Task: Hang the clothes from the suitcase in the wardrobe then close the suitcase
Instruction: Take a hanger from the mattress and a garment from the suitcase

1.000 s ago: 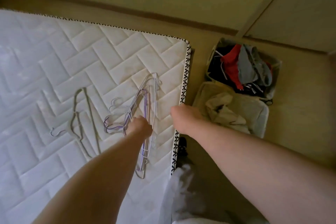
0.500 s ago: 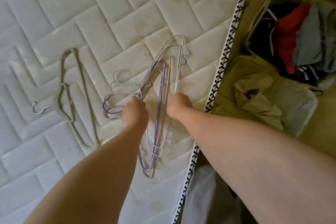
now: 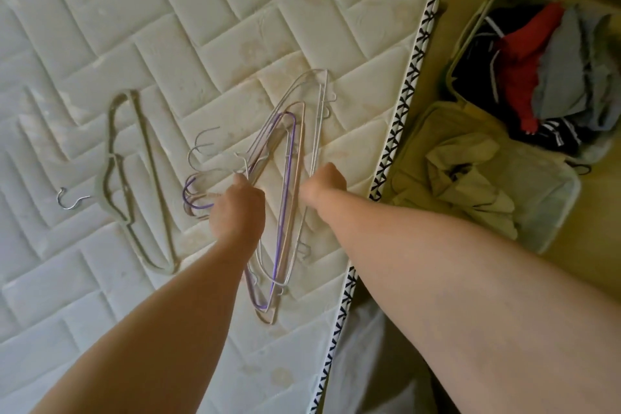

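Head cam, looking down: a person's two bare arms reach over a quilted white mattress (image 3: 134, 27) to a fanned stack of wire hangers (image 3: 291, 158) lying flat near frame centre. L: the left hand (image 3: 237, 212) is closed tight, thumb up top, fingers wrapped round the hangers' necks just below the hooks. R: the right hand (image 3: 324, 183) sits knuckles-up on the stack's outer white wire at approx. 3 o'clock of the left; its fingers curl under and out of sight, so a grip on the wire can't be confirmed. A grey hanger (image 3: 141, 151) lies apart on the mattress at 9 o'clock of the hands. The suitcase (image 3: 557, 218) lies open on the floor (image 3: 605, 279) beside the mattress edge, at 2–3 o'clock. Its far half holds heaped clothes (image 3: 527, 77) in red, grey & black; a crumpled beige garment (image 3: 470, 171) lies on the near half.
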Available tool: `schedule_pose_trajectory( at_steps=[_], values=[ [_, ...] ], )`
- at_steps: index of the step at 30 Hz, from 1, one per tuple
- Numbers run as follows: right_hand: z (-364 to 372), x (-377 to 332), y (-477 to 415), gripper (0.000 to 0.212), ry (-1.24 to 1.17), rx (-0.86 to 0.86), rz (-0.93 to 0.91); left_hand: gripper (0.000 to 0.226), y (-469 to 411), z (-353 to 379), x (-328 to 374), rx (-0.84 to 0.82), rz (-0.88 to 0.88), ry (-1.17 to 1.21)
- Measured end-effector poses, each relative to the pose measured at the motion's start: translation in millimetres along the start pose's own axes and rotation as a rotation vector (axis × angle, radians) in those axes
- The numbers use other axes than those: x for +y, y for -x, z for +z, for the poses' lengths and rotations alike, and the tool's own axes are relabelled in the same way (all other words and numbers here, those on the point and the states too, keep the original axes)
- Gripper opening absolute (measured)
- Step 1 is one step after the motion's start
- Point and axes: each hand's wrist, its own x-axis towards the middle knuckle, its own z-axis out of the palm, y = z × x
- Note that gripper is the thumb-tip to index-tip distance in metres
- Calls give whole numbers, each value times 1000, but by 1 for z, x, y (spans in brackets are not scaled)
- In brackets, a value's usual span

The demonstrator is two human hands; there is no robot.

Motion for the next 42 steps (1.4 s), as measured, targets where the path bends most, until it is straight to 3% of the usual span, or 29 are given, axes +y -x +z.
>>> schedule_pose_trajectory(
  at_steps=[2, 5, 9, 13, 18, 20, 22, 24, 27, 31, 36, 39, 42],
  values=[
    [-15, 5, 6, 50, -42, 31, -27, 16, 17, -7, 12, 90, 52, 26],
    [-43, 18, 9, 30, -39, 127, -93, 15, 42, -14, 38, 179, 107, 157],
    [-77, 33, 6, 16, 29, 141, -145, 3, 73, -20, 89, 191, 76, 358],
    [-89, 36, 7, 25, -123, 69, -122, 13, 84, -11, 111, 210, -25, 535],
    [-95, 33, 12, 39, -203, 18, -102, 42, 82, -6, 107, 267, 5, 667],
    [-93, 35, 10, 43, -213, 25, -89, 38, 74, -12, 101, 372, -45, 704],
    [-89, 39, 7, 46, -217, 48, -64, 37, 63, -18, 96, 439, -184, 942],
    [-83, 40, 2, 48, -186, 105, -55, 35, 51, -28, 93, 415, -300, 1173],
    [-73, 46, -15, 48, -237, 193, 7, 18, 35, -39, 92, 406, -325, 1216],
    [-68, 56, -33, 46, -254, 271, 23, 14, 21, -21, 81, 231, -444, 1016],
    [-70, 61, -35, 48, -180, 271, -25, 34, 38, 19, 84, -242, -397, 496],
    [-74, 72, -38, 47, -166, 265, -42, 27, 48, 40, 96, -465, -394, 681],
    [-89, 91, -47, 31, -139, 336, -18, 16, 62, 52, 115, -408, -333, 875]
  ],
)
